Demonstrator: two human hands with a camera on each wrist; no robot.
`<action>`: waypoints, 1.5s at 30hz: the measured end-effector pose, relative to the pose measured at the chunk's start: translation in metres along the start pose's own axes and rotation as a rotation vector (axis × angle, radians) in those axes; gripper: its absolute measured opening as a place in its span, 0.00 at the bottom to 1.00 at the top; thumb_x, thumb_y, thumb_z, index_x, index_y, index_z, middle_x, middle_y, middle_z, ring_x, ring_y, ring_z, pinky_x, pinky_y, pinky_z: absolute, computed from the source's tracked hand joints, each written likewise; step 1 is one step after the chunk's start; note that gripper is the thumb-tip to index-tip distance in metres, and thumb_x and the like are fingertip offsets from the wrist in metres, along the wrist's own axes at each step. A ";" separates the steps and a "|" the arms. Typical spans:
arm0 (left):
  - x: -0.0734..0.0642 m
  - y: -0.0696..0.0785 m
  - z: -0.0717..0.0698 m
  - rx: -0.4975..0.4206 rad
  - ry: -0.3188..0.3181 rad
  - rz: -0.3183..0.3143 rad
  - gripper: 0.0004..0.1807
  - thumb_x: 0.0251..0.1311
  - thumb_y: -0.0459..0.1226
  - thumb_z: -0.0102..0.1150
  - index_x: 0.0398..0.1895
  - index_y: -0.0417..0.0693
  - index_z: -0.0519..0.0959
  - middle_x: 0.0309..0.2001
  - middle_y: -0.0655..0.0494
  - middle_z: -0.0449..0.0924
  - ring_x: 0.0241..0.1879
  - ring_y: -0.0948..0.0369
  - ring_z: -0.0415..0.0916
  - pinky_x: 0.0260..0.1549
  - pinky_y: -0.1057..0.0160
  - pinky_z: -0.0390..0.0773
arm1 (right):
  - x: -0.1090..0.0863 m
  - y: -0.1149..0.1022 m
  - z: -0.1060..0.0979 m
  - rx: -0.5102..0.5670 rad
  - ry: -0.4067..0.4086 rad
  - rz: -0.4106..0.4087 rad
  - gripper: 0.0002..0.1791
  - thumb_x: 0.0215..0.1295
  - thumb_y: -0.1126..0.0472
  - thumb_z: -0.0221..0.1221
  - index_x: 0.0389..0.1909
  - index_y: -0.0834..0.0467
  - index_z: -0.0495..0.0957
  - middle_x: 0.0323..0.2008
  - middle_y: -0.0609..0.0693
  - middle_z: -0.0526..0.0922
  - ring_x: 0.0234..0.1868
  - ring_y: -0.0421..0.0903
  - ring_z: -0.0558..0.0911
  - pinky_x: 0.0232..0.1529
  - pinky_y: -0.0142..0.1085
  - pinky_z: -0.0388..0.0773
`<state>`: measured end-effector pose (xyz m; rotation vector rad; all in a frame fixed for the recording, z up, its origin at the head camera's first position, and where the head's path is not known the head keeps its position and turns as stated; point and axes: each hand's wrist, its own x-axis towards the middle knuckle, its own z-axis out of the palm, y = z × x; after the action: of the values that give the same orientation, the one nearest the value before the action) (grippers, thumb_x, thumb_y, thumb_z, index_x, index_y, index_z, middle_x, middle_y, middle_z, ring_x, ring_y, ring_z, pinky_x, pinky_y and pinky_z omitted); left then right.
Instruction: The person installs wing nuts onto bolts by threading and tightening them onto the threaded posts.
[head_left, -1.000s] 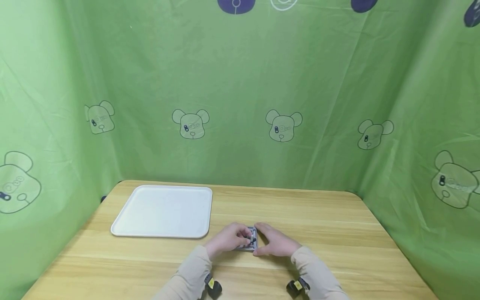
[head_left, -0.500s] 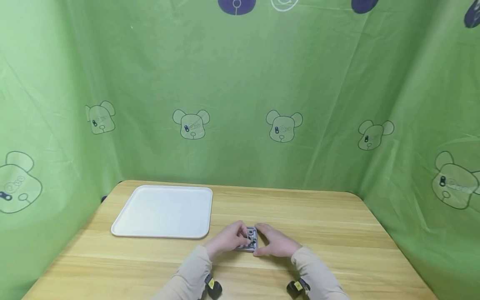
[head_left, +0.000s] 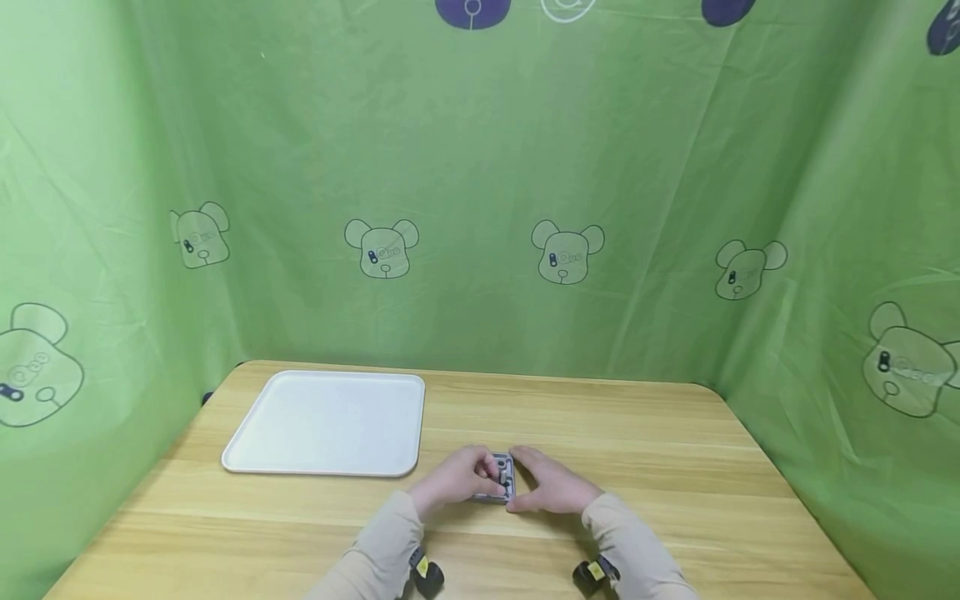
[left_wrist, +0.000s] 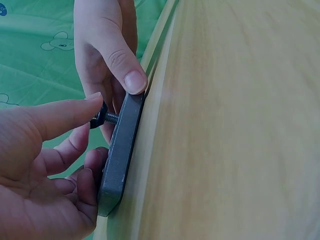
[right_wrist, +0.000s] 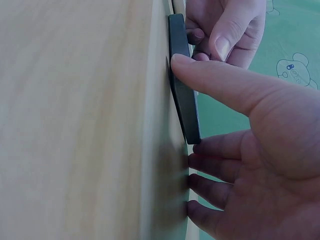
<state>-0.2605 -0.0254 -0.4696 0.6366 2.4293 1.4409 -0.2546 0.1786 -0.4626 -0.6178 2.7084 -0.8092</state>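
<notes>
A small dark grey rectangular block [left_wrist: 121,152] lies flat on the table between the hands; in the head view its top shows recesses and small parts. A black hex-headed bolt [left_wrist: 100,118] with a threaded shank stands up from it in the left wrist view. The left hand [head_left: 453,478] pinches the bolt's head between thumb and index finger, its other fingers curled against the block's side. From the right, the right hand [head_left: 557,486] holds the block, thumb on the near edge and index finger at the far corner. The left hand hides the block's left part from above.
A white tray [head_left: 330,423] lies at the back left of the wooden table [head_left: 637,433]. Green cloth [head_left: 480,317] with bear drawings hangs behind and on both sides. Black wrist cameras [head_left: 427,577] sit under both sleeves.
The left hand's fingers shift slightly over the block, with the thumb ending a little nearer to the front right. The right hand and the block stay in place.
</notes>
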 end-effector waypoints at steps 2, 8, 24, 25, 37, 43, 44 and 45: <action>0.000 0.000 0.000 0.007 -0.001 0.004 0.11 0.49 0.32 0.71 0.33 0.42 0.77 0.31 0.57 0.76 0.32 0.64 0.69 0.33 0.69 0.70 | 0.000 0.000 0.000 -0.005 0.000 -0.004 0.55 0.48 0.46 0.71 0.71 0.67 0.56 0.72 0.68 0.58 0.72 0.67 0.59 0.70 0.62 0.54; -0.001 0.002 -0.001 0.023 -0.012 0.019 0.12 0.49 0.30 0.70 0.37 0.40 0.79 0.34 0.52 0.79 0.34 0.64 0.70 0.37 0.68 0.71 | -0.001 0.000 0.000 -0.007 0.001 -0.004 0.55 0.48 0.45 0.71 0.71 0.67 0.56 0.72 0.68 0.57 0.72 0.67 0.59 0.69 0.63 0.54; -0.001 0.001 -0.002 0.125 -0.020 0.071 0.06 0.63 0.31 0.57 0.39 0.43 0.82 0.39 0.52 0.84 0.40 0.64 0.74 0.46 0.62 0.73 | -0.001 -0.002 0.000 -0.010 0.000 0.015 0.55 0.48 0.45 0.71 0.72 0.66 0.56 0.72 0.66 0.58 0.72 0.66 0.60 0.70 0.61 0.55; -0.002 0.001 -0.002 0.117 -0.017 0.070 0.06 0.63 0.31 0.57 0.40 0.43 0.82 0.38 0.51 0.83 0.40 0.63 0.74 0.45 0.62 0.73 | -0.001 -0.002 0.000 -0.008 0.001 0.015 0.55 0.48 0.45 0.71 0.72 0.66 0.56 0.72 0.66 0.58 0.72 0.66 0.60 0.70 0.61 0.55; -0.003 0.002 0.000 0.013 0.020 -0.010 0.08 0.56 0.30 0.63 0.31 0.41 0.72 0.28 0.58 0.72 0.31 0.64 0.68 0.31 0.70 0.68 | -0.001 -0.001 0.001 0.002 0.003 0.015 0.55 0.48 0.46 0.71 0.72 0.66 0.56 0.73 0.66 0.57 0.72 0.66 0.59 0.70 0.61 0.54; -0.003 0.002 -0.001 0.009 -0.002 0.012 0.07 0.54 0.28 0.65 0.28 0.40 0.74 0.28 0.57 0.74 0.30 0.64 0.69 0.31 0.70 0.70 | -0.001 -0.001 0.000 0.007 0.000 0.005 0.55 0.48 0.46 0.71 0.72 0.66 0.56 0.72 0.67 0.58 0.72 0.66 0.60 0.70 0.61 0.55; -0.002 0.002 -0.001 0.004 -0.005 0.014 0.07 0.53 0.28 0.65 0.28 0.40 0.74 0.28 0.57 0.74 0.30 0.64 0.70 0.31 0.70 0.70 | -0.001 -0.002 0.000 0.011 0.000 0.002 0.55 0.48 0.46 0.71 0.72 0.67 0.56 0.72 0.67 0.58 0.72 0.67 0.60 0.70 0.61 0.55; -0.002 0.002 -0.001 -0.001 -0.007 0.015 0.07 0.53 0.28 0.65 0.29 0.40 0.75 0.28 0.57 0.74 0.30 0.64 0.70 0.31 0.70 0.70 | -0.001 -0.002 0.000 0.012 -0.001 0.001 0.55 0.49 0.46 0.71 0.72 0.67 0.56 0.72 0.67 0.58 0.72 0.67 0.60 0.70 0.61 0.55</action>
<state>-0.2584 -0.0265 -0.4678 0.6604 2.4233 1.4436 -0.2535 0.1778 -0.4614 -0.6140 2.7006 -0.8248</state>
